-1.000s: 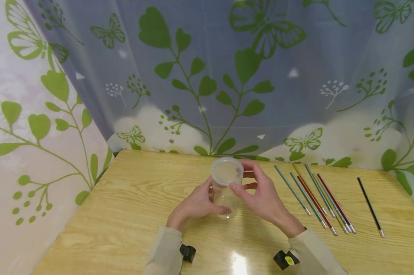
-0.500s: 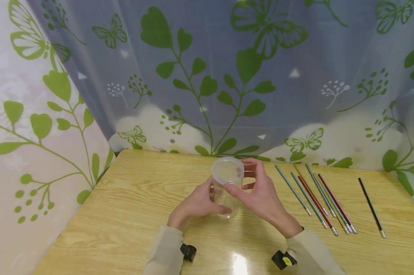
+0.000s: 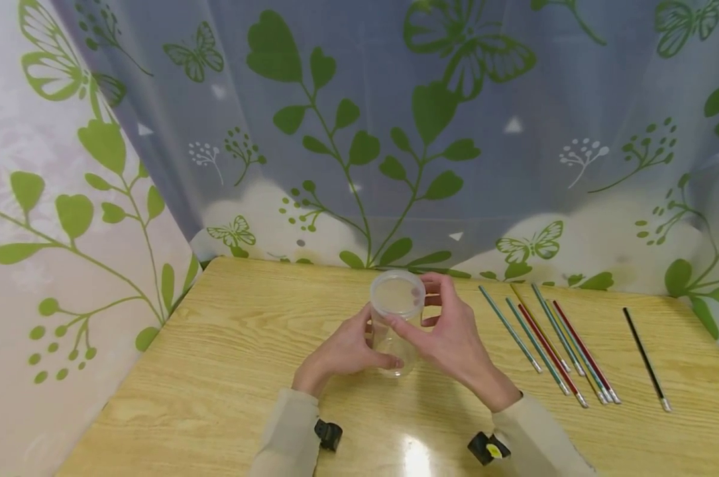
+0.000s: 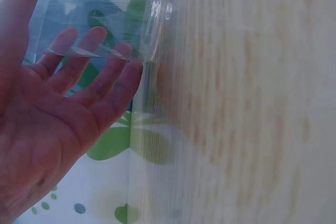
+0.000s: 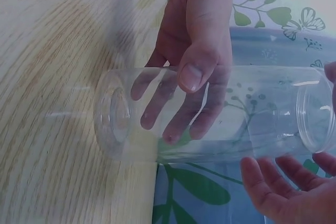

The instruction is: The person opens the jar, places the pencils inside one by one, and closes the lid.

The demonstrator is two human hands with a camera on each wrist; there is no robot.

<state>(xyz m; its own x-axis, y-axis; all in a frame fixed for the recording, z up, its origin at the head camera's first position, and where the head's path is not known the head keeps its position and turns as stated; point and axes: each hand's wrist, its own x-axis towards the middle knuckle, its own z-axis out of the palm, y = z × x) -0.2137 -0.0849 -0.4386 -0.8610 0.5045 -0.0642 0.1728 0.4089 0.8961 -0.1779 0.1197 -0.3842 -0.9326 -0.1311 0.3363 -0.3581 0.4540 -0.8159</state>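
Note:
A tall clear plastic jar (image 3: 395,348) stands upright at the middle of the table, with a translucent round lid (image 3: 397,295) at its top. My left hand (image 3: 348,349) grips the lower body, thumb across the front and fingers behind; they show through the wall in the right wrist view. At the lid's edge, my right hand (image 3: 454,331) holds on with the thumb in front and the fingers round the far right side. In the left wrist view the left fingers (image 4: 118,80) curve against the jar wall. Nothing shows inside the jar.
Several pencils (image 3: 550,344) with eraser ends lie on the wooden table (image 3: 228,371) to the right. One black pencil (image 3: 645,358) lies apart, farther right. A leaf-patterned curtain (image 3: 359,165) hangs along the table's back edge.
My right thumb has slid left along the front of the lid's edge, and the right wrist has shifted slightly left. The left hand keeps its hold on the jar. The pencils stay put.

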